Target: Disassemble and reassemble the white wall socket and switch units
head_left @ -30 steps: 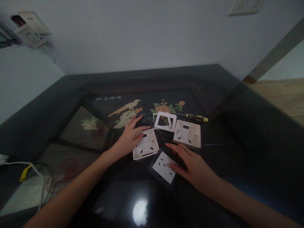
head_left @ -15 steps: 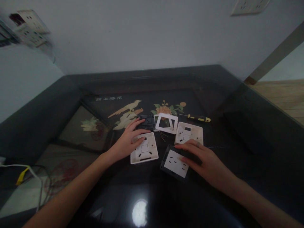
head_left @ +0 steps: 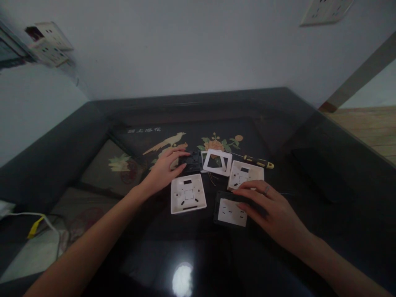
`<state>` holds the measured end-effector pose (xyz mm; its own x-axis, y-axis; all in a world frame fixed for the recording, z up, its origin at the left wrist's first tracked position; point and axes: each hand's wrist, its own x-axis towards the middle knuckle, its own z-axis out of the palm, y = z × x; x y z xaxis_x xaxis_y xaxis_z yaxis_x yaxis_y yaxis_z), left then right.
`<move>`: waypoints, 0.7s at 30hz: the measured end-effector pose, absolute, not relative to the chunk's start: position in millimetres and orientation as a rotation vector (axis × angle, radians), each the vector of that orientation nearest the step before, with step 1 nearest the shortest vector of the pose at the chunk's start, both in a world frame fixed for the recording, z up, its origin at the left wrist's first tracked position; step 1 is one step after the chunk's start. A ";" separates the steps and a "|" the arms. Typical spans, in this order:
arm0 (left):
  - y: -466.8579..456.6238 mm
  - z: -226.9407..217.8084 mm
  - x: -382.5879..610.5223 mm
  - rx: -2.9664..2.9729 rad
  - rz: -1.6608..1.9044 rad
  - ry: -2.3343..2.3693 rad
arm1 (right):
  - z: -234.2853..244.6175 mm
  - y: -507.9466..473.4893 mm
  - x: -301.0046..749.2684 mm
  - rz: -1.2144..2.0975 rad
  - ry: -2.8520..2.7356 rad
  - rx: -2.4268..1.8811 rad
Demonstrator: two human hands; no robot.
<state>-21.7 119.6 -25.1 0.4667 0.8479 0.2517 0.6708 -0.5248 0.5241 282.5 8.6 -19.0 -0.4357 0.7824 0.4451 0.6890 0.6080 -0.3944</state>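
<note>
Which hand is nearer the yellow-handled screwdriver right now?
Right. The right hand rests on the socket plate, just nearer the camera than the screwdriver; the left hand is off to its left, beyond the white frame, at a black module.

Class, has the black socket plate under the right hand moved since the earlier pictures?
Yes. The socket plate under the right hand slid right and turned square, ending just in front of the right-side white box.

Socket plate (head_left: 232, 212), back box (head_left: 188, 199), frame (head_left: 217, 162) crowd centre; passage along near edge
</note>
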 end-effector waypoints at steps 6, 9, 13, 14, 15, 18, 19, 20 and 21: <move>152.3 -22.9 -16.3 2.471 0.423 1.110 | -17.6 8.3 280.9 0.206 -2.190 -1.117; 155.2 -23.1 -13.4 2.497 0.370 1.079 | -19.2 6.7 278.5 0.217 -2.213 -1.081; 153.7 -23.5 -12.1 2.509 0.356 1.069 | -19.9 4.8 275.8 0.210 -2.242 -1.025; 153.6 -24.2 -12.2 2.508 0.362 1.069 | -19.8 4.7 275.4 0.206 -2.241 -1.017; 153.6 -25.0 -12.4 2.506 0.371 1.069 | -19.6 4.7 275.3 0.202 -2.239 -1.014; 153.9 -27.4 -13.7 2.484 0.420 1.081 | -18.9 5.5 275.4 0.192 -2.245 -1.024; 153.7 -27.5 -14.7 2.469 0.446 1.093 | -18.7 5.9 275.6 0.189 -2.249 -1.027; 153.1 -26.9 -16.0 2.449 0.476 1.110 | -18.6 6.3 275.9 0.185 -2.250 -1.029; 152.0 -25.5 -18.0 2.424 0.511 1.129 | -18.6 6.6 276.2 0.183 -2.249 -1.029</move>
<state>-18.0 152.0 -25.5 0.6034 0.7830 0.1511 0.6301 -0.5842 0.5116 276.2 6.6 -18.6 -0.4807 0.7186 0.5025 0.6281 0.6820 -0.3746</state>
